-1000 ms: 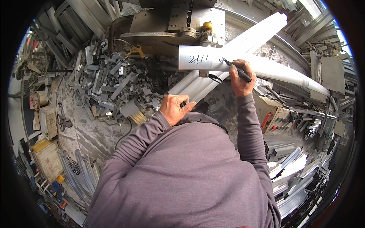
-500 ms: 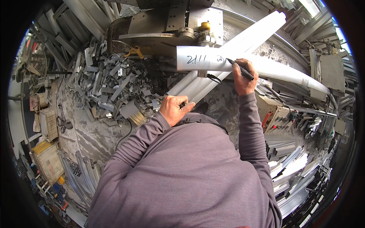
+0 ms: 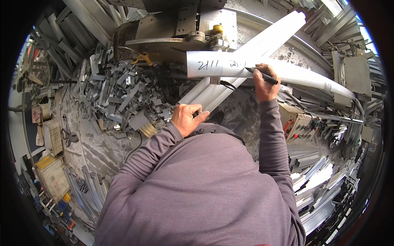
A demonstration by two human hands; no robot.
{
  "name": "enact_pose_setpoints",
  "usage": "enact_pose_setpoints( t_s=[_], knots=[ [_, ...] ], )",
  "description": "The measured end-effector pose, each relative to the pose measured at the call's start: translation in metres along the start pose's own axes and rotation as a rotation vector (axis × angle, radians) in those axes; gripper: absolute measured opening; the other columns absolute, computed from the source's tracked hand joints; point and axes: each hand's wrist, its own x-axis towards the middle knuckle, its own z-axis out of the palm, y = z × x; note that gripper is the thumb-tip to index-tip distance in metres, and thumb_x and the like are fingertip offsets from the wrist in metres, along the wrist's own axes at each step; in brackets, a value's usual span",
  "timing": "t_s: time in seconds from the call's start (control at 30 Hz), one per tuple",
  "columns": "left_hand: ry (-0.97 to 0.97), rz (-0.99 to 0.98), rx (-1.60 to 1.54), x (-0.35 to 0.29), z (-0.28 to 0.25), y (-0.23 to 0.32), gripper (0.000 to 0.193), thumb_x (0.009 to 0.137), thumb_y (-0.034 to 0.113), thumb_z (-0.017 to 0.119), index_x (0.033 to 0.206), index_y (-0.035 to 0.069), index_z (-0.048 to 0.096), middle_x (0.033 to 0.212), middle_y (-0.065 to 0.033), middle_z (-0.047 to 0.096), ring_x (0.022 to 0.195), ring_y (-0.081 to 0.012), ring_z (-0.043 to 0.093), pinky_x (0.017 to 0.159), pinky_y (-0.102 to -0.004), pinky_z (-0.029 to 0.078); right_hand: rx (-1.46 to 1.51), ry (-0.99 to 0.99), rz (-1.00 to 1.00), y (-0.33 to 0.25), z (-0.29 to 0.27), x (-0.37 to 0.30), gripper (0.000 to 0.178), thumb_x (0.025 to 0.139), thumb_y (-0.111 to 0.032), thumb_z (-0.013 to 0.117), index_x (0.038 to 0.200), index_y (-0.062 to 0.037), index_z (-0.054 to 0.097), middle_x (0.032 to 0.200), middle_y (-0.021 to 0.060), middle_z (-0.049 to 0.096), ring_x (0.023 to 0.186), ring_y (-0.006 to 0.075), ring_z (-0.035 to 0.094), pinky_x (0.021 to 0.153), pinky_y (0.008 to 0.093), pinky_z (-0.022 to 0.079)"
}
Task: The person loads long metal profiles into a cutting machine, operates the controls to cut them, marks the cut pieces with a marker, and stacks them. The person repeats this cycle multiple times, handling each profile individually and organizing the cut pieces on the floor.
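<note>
My right hand [image 3: 265,87] grips a black marker [image 3: 269,78], its tip against a long white-wrapped bar [image 3: 205,70]. Black handwriting runs along the bar's near face, left of the tip. Below that bar, other pale long profiles [image 3: 223,92] cross at a slant, running from the upper right down toward my left hand [image 3: 188,119]. That hand is closed, with the end of a small black cap [image 3: 196,113] showing between thumb and fingers. The rest of the cap is hidden in the fist.
A metal machine [image 3: 160,39] with a yellow knob stands ahead. Cut metal offcuts [image 3: 119,90] are heaped at the left. To the right sits a control box [image 3: 301,128] with buttons, near stacks of profiles [image 3: 316,180]. A fan [image 3: 36,74] stands far left.
My right hand has shifted slightly right along the bar, and more black strokes stand beside the earlier writing. My left hand keeps its closed grip.
</note>
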Motion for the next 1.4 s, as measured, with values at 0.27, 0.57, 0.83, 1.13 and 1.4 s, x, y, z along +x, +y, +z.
enact_pose_setpoints(
  t_s=[0.27,0.57,0.83,1.13,1.4],
  knots=[
    [-0.019,-0.024,0.010,0.001,0.004,-0.003,0.051,0.100,0.040,0.079,0.076,-0.002,0.061,0.062,-0.0180,0.054,0.053,-0.0227,0.052,0.056,-0.0371,0.046,-0.030,0.019,-0.004,0.008,-0.005,0.005,0.009,0.089,-0.010,0.075,0.092,-0.0017,0.074,0.091,0.0129,0.078,0.084,0.0248,0.075,0.081,0.0364,0.058],
    [-0.014,-0.016,0.014,0.000,0.007,-0.005,0.050,0.100,0.040,0.079,0.078,-0.001,0.062,0.063,-0.0192,0.055,0.053,-0.0229,0.052,0.057,-0.0373,0.046,-0.098,0.088,0.024,0.013,-0.007,0.005,0.010,0.089,-0.013,0.076,0.090,-0.0034,0.074,0.086,0.0113,0.077,0.079,0.0240,0.075,0.078,0.0363,0.059],
    [0.027,0.002,0.023,-0.001,0.013,-0.011,0.051,0.099,0.044,0.079,0.076,0.001,0.064,0.059,-0.0152,0.055,0.051,-0.0273,0.052,0.055,-0.0396,0.046,-0.117,0.139,0.056,0.013,-0.009,0.003,0.011,0.088,-0.014,0.076,0.090,-0.0037,0.074,0.081,0.0112,0.077,0.074,0.0226,0.074,0.075,0.0359,0.059],
    [0.015,-0.001,0.022,-0.001,0.012,-0.009,0.047,0.098,0.038,0.080,0.077,-0.001,0.063,0.063,-0.0194,0.056,0.052,-0.0283,0.053,0.056,-0.0388,0.046,-0.038,0.175,0.115,0.016,-0.011,-0.001,0.012,0.089,-0.015,0.077,0.089,-0.0028,0.074,0.081,0.0094,0.076,0.075,0.0179,0.073,0.075,0.0337,0.058],
    [0.008,-0.009,0.007,-0.001,0.011,-0.006,0.048,0.098,0.037,0.081,0.078,-0.001,0.062,0.064,-0.0202,0.056,0.053,-0.0252,0.049,0.056,-0.0379,0.045,-0.049,0.078,0.054,-0.005,-0.002,-0.015,0.010,0.093,-0.008,0.074,0.097,0.0005,0.073,0.097,0.0104,0.079,0.089,0.0146,0.072,0.086,0.0317,0.058]
  ],
)
